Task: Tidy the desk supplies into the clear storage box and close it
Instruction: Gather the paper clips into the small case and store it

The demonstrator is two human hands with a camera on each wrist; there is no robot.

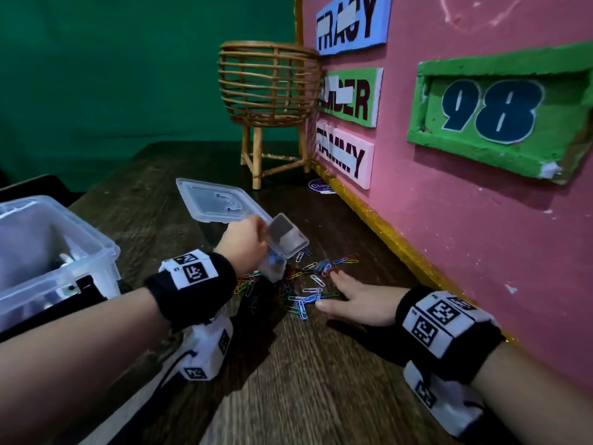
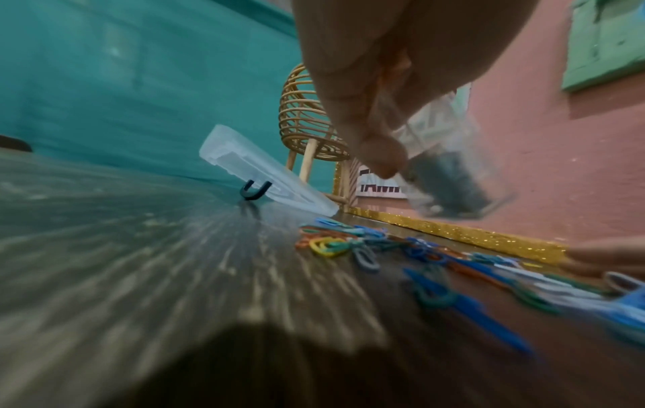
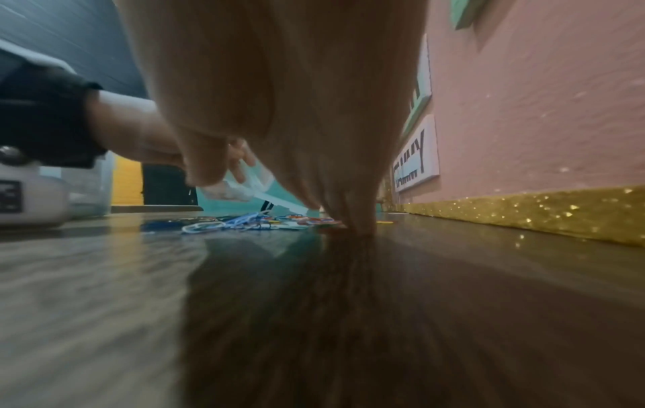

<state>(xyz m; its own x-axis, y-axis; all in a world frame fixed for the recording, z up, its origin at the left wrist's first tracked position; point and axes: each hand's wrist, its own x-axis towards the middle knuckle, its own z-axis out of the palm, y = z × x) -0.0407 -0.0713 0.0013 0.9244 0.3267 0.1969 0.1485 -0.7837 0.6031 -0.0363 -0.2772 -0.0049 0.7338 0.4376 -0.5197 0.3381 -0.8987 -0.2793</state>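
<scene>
Coloured paper clips (image 1: pixel 308 284) (image 2: pixel 401 248) (image 3: pixel 244 222) lie scattered on the dark wooden desk (image 1: pixel 288 364). My left hand (image 1: pixel 240 242) (image 2: pixel 376 110) grips a small clear case (image 1: pixel 282 245) (image 2: pixel 450 176), tilted just above the clips with its flap up. My right hand (image 1: pixel 349 297) (image 3: pixel 296 138) lies flat on the desk with straight fingers, its fingertips (image 3: pixel 359 223) touching the edge of the clip pile. The clear storage box (image 1: pixel 48 248) stands open at the left with some items inside. Its clear lid (image 1: pixel 218 200) (image 2: pixel 265 179) lies behind the clips.
A pink board (image 1: pixel 465 187) with name signs and a gold glitter base strip (image 1: pixel 401 248) (image 3: pixel 541 209) walls off the right side. A rattan basket on legs (image 1: pixel 269 91) (image 2: pixel 310 124) stands at the back. A green backdrop hangs behind.
</scene>
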